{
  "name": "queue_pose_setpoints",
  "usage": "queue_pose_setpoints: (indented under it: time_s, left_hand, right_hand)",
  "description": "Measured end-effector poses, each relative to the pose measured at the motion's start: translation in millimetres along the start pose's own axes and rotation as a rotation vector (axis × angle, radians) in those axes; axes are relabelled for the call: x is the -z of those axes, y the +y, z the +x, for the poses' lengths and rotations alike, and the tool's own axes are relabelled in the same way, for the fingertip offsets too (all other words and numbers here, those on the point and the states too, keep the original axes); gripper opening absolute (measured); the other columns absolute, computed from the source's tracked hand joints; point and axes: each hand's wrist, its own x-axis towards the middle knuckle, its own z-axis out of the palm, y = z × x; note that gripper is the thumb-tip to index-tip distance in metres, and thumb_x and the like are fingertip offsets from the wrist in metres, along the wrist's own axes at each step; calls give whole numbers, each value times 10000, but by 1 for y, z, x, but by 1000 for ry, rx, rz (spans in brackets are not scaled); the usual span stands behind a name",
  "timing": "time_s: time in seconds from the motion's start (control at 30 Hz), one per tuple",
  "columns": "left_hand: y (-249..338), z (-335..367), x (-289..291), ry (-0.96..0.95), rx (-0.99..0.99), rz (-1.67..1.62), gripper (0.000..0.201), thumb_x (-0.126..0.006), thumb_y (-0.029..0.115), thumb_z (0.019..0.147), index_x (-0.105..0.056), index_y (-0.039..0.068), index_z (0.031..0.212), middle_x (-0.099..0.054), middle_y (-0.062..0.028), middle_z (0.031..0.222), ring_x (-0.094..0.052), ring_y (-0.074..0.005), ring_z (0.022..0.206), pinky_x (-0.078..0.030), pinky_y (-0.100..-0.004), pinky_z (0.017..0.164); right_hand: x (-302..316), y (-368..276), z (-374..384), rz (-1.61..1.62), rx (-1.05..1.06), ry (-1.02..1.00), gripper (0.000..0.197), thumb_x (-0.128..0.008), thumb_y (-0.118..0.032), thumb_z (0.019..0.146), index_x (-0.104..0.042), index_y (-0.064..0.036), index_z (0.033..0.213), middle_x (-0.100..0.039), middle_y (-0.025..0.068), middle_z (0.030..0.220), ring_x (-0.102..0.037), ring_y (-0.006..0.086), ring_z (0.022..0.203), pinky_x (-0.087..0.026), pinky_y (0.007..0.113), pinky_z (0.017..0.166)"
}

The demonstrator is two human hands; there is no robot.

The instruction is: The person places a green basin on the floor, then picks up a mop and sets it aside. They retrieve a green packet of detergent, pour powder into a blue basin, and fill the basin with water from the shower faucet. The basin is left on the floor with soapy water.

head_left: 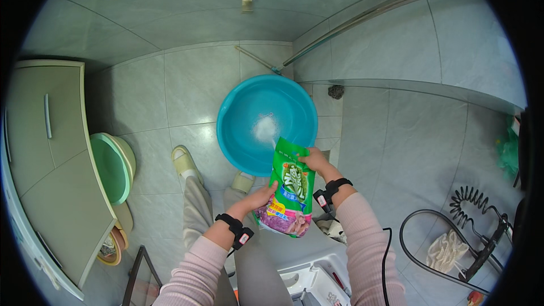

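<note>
A green and purple bag of washing powder point(292, 187) is held between my two hands, its top tilted over the near rim of a large blue basin point(235, 119). My left hand point(264, 197) grips the bag's lower left side, thumb on the front. Higher up, my right hand point(315, 160) pinches the bag's upper right edge. A heap of white powder point(265, 128) lies on the basin's bottom. Whether powder is falling from the bag's mouth is hard to make out. Both wrists carry black straps with small devices.
Green and cream basins point(110, 167) stand beside a cabinet point(48, 130) on the left. A metal rail point(374, 11) edges the raised ledge at the right. A black coiled hose point(473, 201) and a white mesh bag point(446, 252) lie lower right. My slippered feet point(185, 161) are near the basin.
</note>
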Motion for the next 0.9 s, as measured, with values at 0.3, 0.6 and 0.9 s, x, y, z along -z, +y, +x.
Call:
queue_pose_setpoints:
  time_s: [0.3,0.6,0.9]
  left_hand:
    - [-12,-8,8,27,-130,-307,661,-426,411,1015,-170,52,1508,-415,-91,1448,-463,-172,1243,-376,-301,1034]
    - [-5,1,5,-16,-167,-157,615,-412,384,1024,-212,43,1495,-435,-87,1427,-460,-162,1223,-366,-300,1036]
    - [-4,0,4,152,-78,-176,593,-391,400,1024,-271,28,1470,-471,-150,1405,-479,-228,1238,-364,-329,1033]
  right_hand:
    - [30,10,-6,192,-75,-40,237,-703,-56,816,-684,17,1040,-697,108,970,-648,184,841,-500,328,758]
    - [8,2,-3,137,-62,-43,242,-705,-58,818,-678,34,1041,-695,106,978,-650,183,848,-501,325,758]
    - [22,6,-6,306,-113,-30,225,-702,-63,819,-691,-3,1035,-699,91,971,-648,184,854,-498,321,766]
